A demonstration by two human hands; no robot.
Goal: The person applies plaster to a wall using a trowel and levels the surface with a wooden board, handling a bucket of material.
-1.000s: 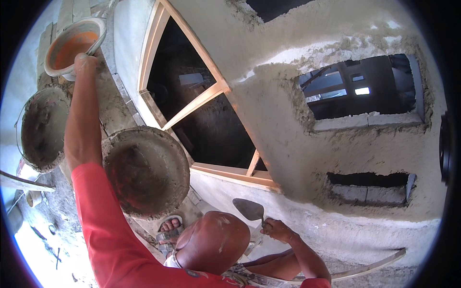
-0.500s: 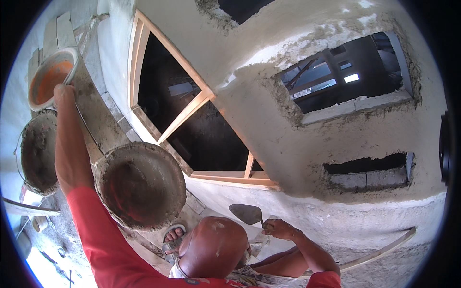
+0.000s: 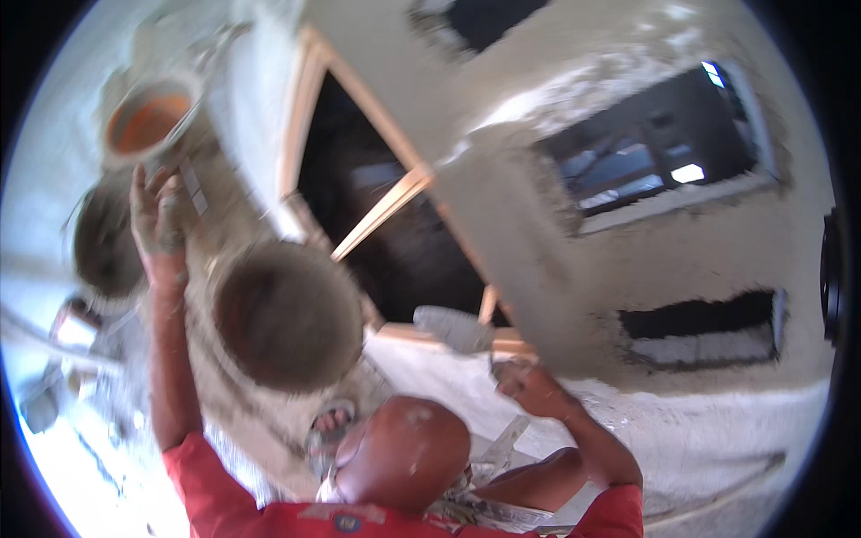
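My left hand [image 3: 160, 213] is open, its fingers apart, just below a pale bucket with an orange inside [image 3: 151, 123] and clear of its rim. In my right hand [image 3: 531, 386] is a trowel [image 3: 453, 329], gripped by the handle; its grey blade points left, in front of the wooden frame's lower edge. A large round mortar pan [image 3: 352, 300], coated in grey mortar, rests between my two arms. Partly behind my left hand stands a dark bucket [image 3: 82, 235] smeared with mortar. Motion blurs the picture.
A wooden window frame [image 3: 381, 211] with dark openings is set in the plastered wall [image 3: 502, 242]. Rough-edged openings [image 3: 700, 318] cut the wall at right. My bent knee [image 3: 408, 448] and sandalled foot [image 3: 327, 430] are below the pan. A strip of wood [image 3: 717, 493] lies at lower right.
My left hand has let go of the orange-lined bucket's rim and drawn back toward me, its fingers spreading. The trowel has risen slightly in my right hand. The whole view has shifted.
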